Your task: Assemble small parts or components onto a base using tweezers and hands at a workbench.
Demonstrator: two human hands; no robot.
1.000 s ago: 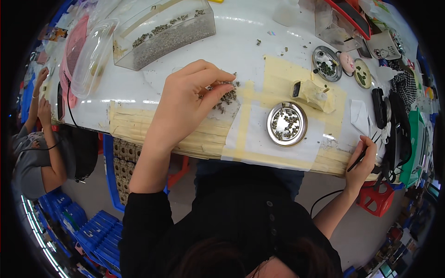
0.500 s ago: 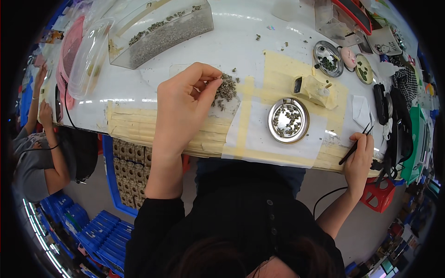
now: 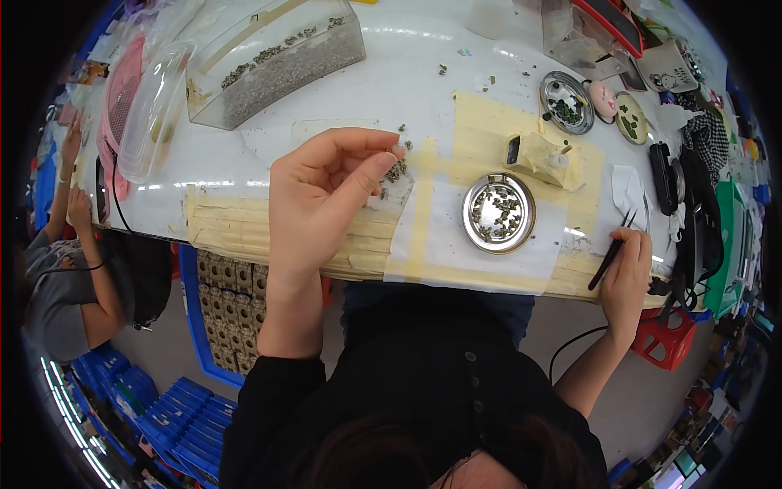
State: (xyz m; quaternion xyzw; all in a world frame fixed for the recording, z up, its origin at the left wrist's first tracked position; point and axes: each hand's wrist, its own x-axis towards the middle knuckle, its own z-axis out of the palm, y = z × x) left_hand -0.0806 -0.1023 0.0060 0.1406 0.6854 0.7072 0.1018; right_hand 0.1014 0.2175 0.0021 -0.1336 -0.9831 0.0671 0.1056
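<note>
My left hand (image 3: 314,200) is over the table with thumb and forefinger pinched together. Whatever is between those fingertips is too small to make out. Just beyond and below them lies a loose pile of tiny grey metal parts (image 3: 396,173), partly covered by the hand. At the right, my right hand (image 3: 626,273) rests at the table edge, its fingers closed around black tweezers (image 3: 604,265) whose tips point away from me. Between my hands, a round shiny metal dish (image 3: 528,232) holds many similar small parts, sitting on white paper (image 3: 440,261) taped down.
A clear bin (image 3: 285,81) of small parts stands at the back left, beside a clear lid (image 3: 155,122). A tape-wrapped block (image 3: 538,160) sits behind the dish. Farther right are dishes of dark green pieces (image 3: 564,110) and a black case (image 3: 662,175). Another person (image 3: 90,281) is at far left.
My left hand has moved slightly right and toward me, its fingertips still pinched. The right hand keeps the tweezers in nearly the same place. The whole view has shifted a little.
</note>
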